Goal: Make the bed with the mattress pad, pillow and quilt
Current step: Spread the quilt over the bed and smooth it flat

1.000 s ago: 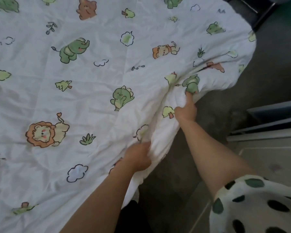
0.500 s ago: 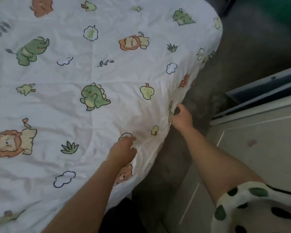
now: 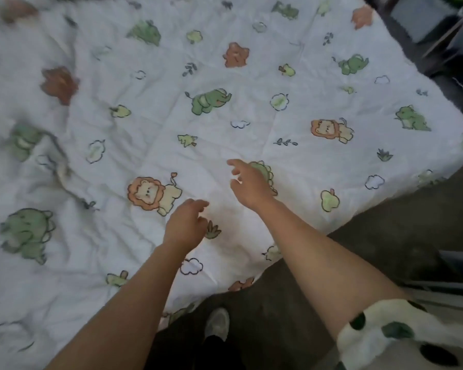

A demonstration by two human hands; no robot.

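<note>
- Plainly, the quilt (image 3: 251, 108) lies spread flat across the bed. It covers the bed to its near edge and drapes over the rounded corner at the right, so the cover looks laid out and only in need of smoothing.
- The left hand (image 3: 186, 222) and the right hand (image 3: 249, 182) are over the quilt's near part, just apart. Both are released, with fingers loosely spread and gripping nothing, which I judge suits patting out creases. I cannot tell whether either touches the cloth.
- Creases gather toward the blurred left side.
- The mattress pad and pillow are not visible.
- A shoe (image 3: 217, 324) stands on the dark floor (image 3: 385, 236) beside the bed.
- No brand, label or writing is readable, only printed lions, elephants, dinosaurs and clouds.
</note>
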